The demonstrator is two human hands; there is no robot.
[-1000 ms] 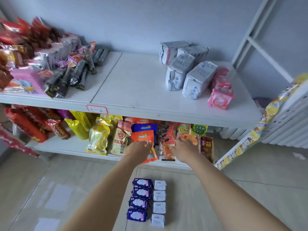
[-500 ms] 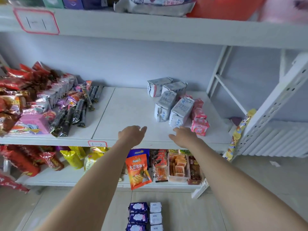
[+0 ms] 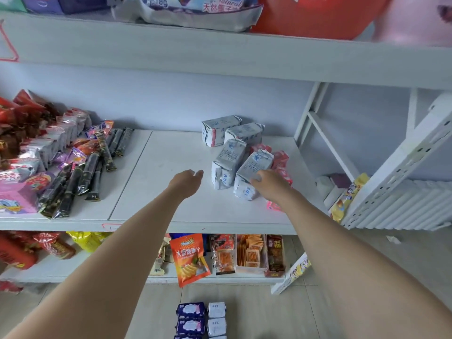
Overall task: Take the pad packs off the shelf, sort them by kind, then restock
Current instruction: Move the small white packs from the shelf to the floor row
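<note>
Several white pad packs (image 3: pixel 230 157) lie in a loose cluster on the middle shelf (image 3: pixel 171 152), with pink pad packs (image 3: pixel 280 159) behind and right of them. My right hand (image 3: pixel 270 183) rests against the nearest white pack (image 3: pixel 252 170), fingers on its lower right side, not clearly closed around it. My left hand (image 3: pixel 187 181) hovers open over the bare shelf just left of the cluster, touching nothing. On the floor below stand two rows: dark blue packs (image 3: pixel 190 310) and small white packs (image 3: pixel 216 310).
Snack bags and dark bars (image 3: pixel 73 177) crowd the shelf's left half. The upper shelf (image 3: pixel 220 52) overhangs close above. Snack packets (image 3: pixel 189 258) fill the lower shelf. A white slanted rack upright (image 3: pixel 401 160) and a radiator stand to the right.
Both hands rose from the lower shelf to the middle shelf. The right hand reached the nearest white pack; the left moved in beside the cluster. The view tilted upward.
</note>
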